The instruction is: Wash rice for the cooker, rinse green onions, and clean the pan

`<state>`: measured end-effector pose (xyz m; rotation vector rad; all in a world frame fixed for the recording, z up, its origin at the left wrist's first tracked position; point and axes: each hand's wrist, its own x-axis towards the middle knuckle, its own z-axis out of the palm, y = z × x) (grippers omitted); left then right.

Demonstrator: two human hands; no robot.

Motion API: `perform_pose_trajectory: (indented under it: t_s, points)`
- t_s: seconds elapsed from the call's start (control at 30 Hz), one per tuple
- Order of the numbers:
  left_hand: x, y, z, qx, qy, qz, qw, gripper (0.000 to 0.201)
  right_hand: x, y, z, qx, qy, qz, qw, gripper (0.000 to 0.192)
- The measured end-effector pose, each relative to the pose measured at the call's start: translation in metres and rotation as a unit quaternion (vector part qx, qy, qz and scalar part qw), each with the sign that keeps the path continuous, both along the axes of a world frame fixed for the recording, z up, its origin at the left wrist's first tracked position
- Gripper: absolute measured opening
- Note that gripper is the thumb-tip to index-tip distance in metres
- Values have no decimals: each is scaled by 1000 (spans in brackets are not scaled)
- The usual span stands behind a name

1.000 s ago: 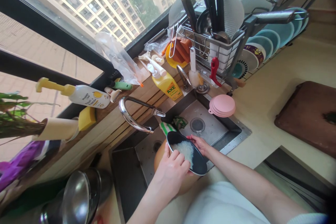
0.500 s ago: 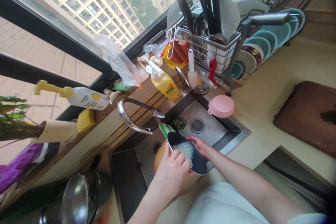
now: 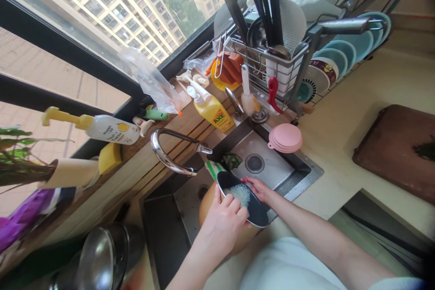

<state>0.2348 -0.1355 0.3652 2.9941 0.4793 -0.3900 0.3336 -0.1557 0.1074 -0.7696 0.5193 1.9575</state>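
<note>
A dark-lined pot (image 3: 256, 213) with a pale rim is held tilted over the sink, with wet-looking white rice (image 3: 240, 194) inside. My left hand (image 3: 226, 217) is closed on its near left rim, fingers curled over the edge. At the far right side, my right hand (image 3: 257, 188) grips the pot from outside; part of its fingers is hidden. The tan rounded surface (image 3: 205, 206) below the rim looks like the pot's outside, partly covered by my left hand. A chrome faucet (image 3: 166, 156) arches over the sink, left of the pot.
The double sink (image 3: 272, 154) holds a green-and-white packet (image 3: 215, 170). Pink lids (image 3: 285, 137) lie at its right corner. Behind stand a yellow AXE bottle (image 3: 217, 113), a utensil basket (image 3: 278, 68) and a dish rack with bowls (image 3: 335, 61). Metal pots (image 3: 97, 258) sit at left.
The rice has shifted into a more compact patch in the pot. Both hands keep their hold in nearly the same place. The view has moved slightly.
</note>
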Motion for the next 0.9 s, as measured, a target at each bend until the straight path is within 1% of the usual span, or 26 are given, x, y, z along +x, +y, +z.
perform_pose_trajectory:
  t_s: [0.33, 0.57, 0.9]
  points:
    - [1, -1, 0, 10, 3, -1, 1000, 24, -1, 2, -2, 0, 7, 14, 1000, 21]
    - [2, -2, -4, 13, 4, -3, 1000, 23, -2, 2, -3, -7, 11, 20, 1000, 20]
    - [6, -3, -3, 13, -22, -6, 1000, 26, -2, 2, 4, -17, -4, 14, 1000, 21]
